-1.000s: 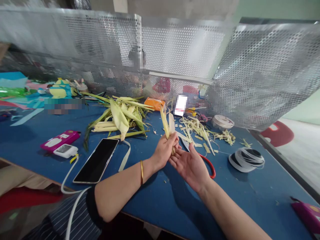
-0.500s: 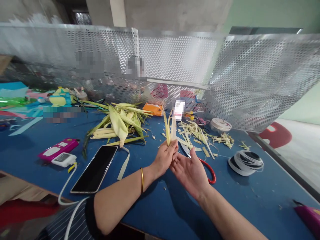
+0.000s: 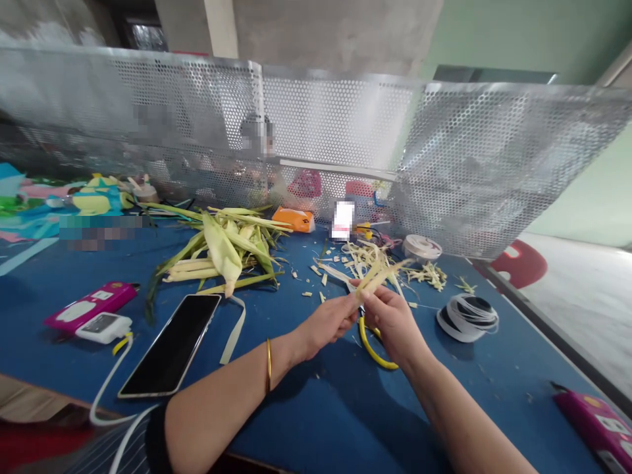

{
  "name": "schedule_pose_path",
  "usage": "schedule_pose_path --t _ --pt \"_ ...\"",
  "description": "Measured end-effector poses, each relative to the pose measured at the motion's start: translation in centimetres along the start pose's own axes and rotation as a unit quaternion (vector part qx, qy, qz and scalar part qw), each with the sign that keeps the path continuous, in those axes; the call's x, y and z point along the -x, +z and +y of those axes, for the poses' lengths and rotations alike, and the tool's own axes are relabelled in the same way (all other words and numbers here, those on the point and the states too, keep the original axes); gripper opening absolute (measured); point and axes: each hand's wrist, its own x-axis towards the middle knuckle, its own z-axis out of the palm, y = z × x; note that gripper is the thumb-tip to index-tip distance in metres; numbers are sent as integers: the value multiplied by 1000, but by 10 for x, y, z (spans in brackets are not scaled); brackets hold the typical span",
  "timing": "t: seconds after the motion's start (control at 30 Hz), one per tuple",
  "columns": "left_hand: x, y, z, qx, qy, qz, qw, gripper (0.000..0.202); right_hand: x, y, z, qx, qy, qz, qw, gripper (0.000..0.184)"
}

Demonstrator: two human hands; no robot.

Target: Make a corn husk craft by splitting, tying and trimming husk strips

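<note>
Between both hands are pale corn husk strips (image 3: 379, 276), their free ends pointing up and right. My left hand (image 3: 328, 324) is closed around the lower end of the strips. My right hand (image 3: 392, 322) pinches the same strips from the right, its thumb against them. Under the hands lie scissors (image 3: 369, 342) with a yellow handle showing; part of them is hidden behind my fingers. A heap of green and pale corn husks (image 3: 224, 250) rests to the left, beyond the phone (image 3: 172, 345). Thin husk shavings (image 3: 370, 257) are scattered just past my hands.
A white cord spool (image 3: 467, 317) and a roll of tape (image 3: 422, 247) stand at the right. At left lies a magenta device (image 3: 91, 306) with a white cable; another magenta device (image 3: 592, 421) is lower right. Behind are an orange packet (image 3: 293, 220) and perforated metal screen (image 3: 336, 112).
My right hand has turned from an open palm to pinching the husk strips. The strips have tilted from upright to the right. The scissors' yellow handle now shows instead of the red one.
</note>
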Motion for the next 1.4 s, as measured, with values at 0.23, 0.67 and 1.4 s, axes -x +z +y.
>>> schedule_pose_path --t 0.23,0.67,1.4 --pt "-1 2 0 -39 18 -18 999 48 -4 -7 -8 -61 -37 49 996 36" --pt "0 -20 12 -100 29 -72 992 48 1 -7 -7 14 -73 -5 997 25" --pt "5 -16 13 -2 -7 -52 999 30 -1 -12 2 30 -34 -55 997 20"
